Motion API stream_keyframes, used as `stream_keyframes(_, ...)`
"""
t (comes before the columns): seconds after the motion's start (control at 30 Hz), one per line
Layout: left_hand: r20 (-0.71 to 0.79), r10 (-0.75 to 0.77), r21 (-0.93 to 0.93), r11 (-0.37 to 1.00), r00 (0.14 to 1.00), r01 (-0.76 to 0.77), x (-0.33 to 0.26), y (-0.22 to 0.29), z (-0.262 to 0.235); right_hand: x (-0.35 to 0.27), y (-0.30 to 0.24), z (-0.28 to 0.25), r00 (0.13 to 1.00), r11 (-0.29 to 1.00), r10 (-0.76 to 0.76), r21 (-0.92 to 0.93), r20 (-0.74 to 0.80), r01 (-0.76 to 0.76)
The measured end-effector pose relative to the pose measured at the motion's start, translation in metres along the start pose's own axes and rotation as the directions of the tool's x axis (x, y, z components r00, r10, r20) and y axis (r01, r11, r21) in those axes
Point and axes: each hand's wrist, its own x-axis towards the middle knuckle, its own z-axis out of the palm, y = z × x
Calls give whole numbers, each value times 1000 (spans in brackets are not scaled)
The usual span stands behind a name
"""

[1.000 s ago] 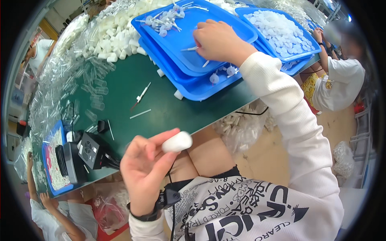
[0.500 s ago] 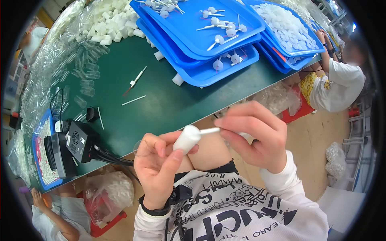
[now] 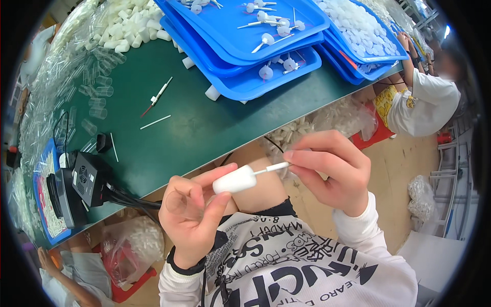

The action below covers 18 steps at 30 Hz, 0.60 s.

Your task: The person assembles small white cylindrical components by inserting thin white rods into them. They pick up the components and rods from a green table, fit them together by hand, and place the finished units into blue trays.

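My left hand [image 3: 193, 215] pinches a small white cylinder cap [image 3: 234, 180] between thumb and fingers, and a clear tube lies in its palm. My right hand [image 3: 332, 169] grips a thin white stick [image 3: 271, 168] whose left end sits in the cap. Both hands are held over my lap, in front of the green table's edge [image 3: 204, 148]. Stacked blue trays [image 3: 245, 51] further back carry several white sticks with round heads.
A heap of white caps [image 3: 128, 25] and clear tubes [image 3: 97, 87] lies at the table's back left. A black box with cables [image 3: 87, 179] stands at the left. Another blue tray of white pieces [image 3: 358, 30] sits right. A seated person [image 3: 424, 102] is at the right.
My right hand came back from the blue tray with a stick and brought it to the cap in my left hand. The stick's end now sits in the cap.
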Motion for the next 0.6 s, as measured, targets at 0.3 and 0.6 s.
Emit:
stream_keyframes(0.3, 54, 131, 269, 953, 990, -141, -3, -10, 3, -12, -6, 1, 994, 987, 112, 118, -13, -110)
stream_keyframes(0.6, 42, 197, 242, 949, 980, -201, -5, -11, 5, -28, 12, 6, 951, 753, 307, 601, 42, -269)
